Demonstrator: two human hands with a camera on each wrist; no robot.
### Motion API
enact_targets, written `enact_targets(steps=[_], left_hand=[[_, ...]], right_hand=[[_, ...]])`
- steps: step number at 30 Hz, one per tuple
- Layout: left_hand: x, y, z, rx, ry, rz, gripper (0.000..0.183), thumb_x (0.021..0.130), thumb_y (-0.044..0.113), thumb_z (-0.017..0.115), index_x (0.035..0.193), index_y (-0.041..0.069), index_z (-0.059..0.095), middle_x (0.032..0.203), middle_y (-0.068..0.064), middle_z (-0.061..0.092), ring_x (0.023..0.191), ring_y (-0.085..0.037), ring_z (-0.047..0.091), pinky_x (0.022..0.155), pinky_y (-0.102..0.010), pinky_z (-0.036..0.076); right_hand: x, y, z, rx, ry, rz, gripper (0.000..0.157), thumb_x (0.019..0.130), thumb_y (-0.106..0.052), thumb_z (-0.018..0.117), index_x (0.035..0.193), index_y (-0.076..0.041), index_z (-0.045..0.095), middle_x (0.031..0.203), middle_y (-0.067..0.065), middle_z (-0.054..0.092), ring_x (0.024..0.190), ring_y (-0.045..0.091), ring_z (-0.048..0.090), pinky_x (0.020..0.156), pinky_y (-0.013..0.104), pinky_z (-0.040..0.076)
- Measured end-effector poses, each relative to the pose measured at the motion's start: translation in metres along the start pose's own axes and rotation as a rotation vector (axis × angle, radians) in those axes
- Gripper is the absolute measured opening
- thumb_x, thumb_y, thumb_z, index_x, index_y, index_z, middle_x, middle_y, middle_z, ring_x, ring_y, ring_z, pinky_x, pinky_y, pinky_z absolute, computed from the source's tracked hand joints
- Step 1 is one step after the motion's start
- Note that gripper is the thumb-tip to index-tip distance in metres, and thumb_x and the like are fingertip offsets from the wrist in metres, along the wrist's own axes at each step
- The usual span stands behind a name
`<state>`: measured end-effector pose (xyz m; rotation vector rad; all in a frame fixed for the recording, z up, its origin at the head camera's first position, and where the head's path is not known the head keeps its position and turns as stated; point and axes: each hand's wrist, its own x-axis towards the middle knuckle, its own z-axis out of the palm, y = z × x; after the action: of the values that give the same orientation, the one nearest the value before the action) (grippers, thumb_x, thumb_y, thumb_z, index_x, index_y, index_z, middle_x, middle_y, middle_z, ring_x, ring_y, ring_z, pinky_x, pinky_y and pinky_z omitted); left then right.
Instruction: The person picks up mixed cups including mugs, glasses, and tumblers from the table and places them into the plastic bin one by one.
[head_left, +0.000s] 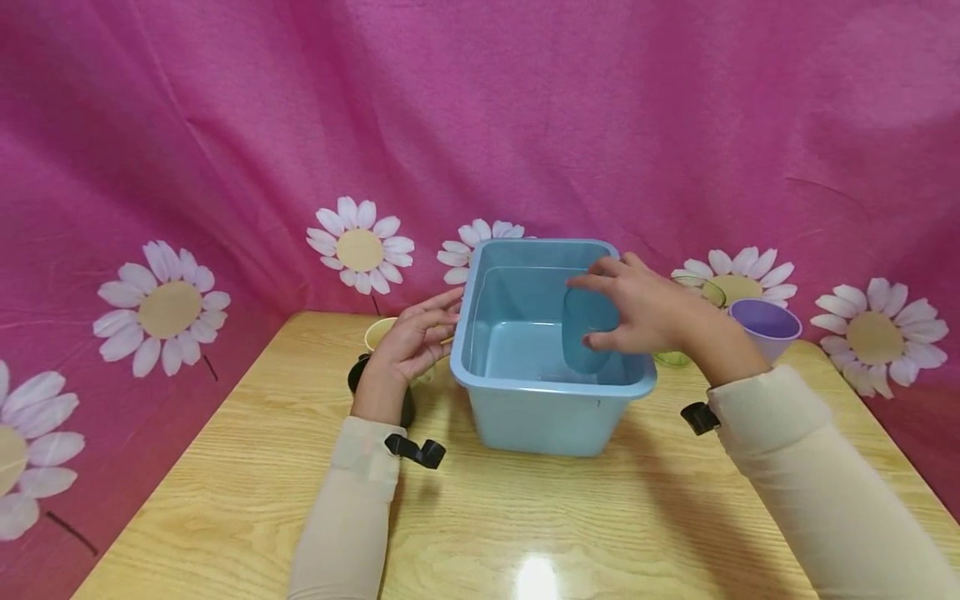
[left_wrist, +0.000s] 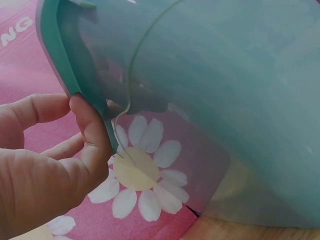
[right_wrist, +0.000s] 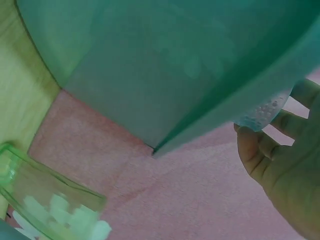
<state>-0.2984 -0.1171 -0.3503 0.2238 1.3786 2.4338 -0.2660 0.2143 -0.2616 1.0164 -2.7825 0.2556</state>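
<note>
A pale blue plastic basin (head_left: pixel 551 417) stands on the wooden table. My left hand (head_left: pixel 416 337) is at its left side, fingertips touching the outer rim; in the left wrist view the thumb and a finger of that hand (left_wrist: pixel 60 165) meet the basin's rim (left_wrist: pixel 60 45). My right hand (head_left: pixel 641 308) reaches over the right rim and holds a translucent blue cup (head_left: pixel 581 321) tilted inside the basin, fingers spread on one side and thumb on the other. In the right wrist view, the cup's bumpy surface (right_wrist: pixel 265 112) shows past the basin wall, beside my fingers.
Left of the basin, partly behind my left hand, are a yellow cup (head_left: pixel 378 332) and a black cup (head_left: pixel 408 408). On the right stand a green transparent cup (head_left: pixel 673 359) and a purple cup (head_left: pixel 767 321). A pink cloth with daisies (head_left: pixel 645 125) hangs around the table.
</note>
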Motion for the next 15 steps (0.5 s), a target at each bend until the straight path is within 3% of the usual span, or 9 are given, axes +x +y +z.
enact_targets(steps=[7,15], left_hand=[[-0.001,0.000,-0.001,0.013,-0.007,0.008,0.055,0.101,-0.007,0.047,0.154,0.004,0.045,0.155,-0.017,0.046,0.102,-0.019,0.066,0.082,-0.033,0.057],[-0.001,0.000,-0.002,0.011,0.011,0.001,0.052,0.101,-0.004,0.050,0.152,0.006,0.050,0.153,-0.015,0.049,0.106,-0.022,0.066,0.083,-0.035,0.058]], right_hand=[[0.002,0.000,0.017,0.017,-0.028,-0.013,0.068,0.081,-0.032,0.082,0.141,-0.010,0.061,0.130,0.014,0.056,0.115,0.036,0.048,0.090,0.054,0.052],[0.005,-0.003,0.029,-0.008,-0.068,-0.038,0.069,0.080,-0.036,0.081,0.141,-0.011,0.062,0.129,0.015,0.057,0.110,0.034,0.049,0.088,0.053,0.051]])
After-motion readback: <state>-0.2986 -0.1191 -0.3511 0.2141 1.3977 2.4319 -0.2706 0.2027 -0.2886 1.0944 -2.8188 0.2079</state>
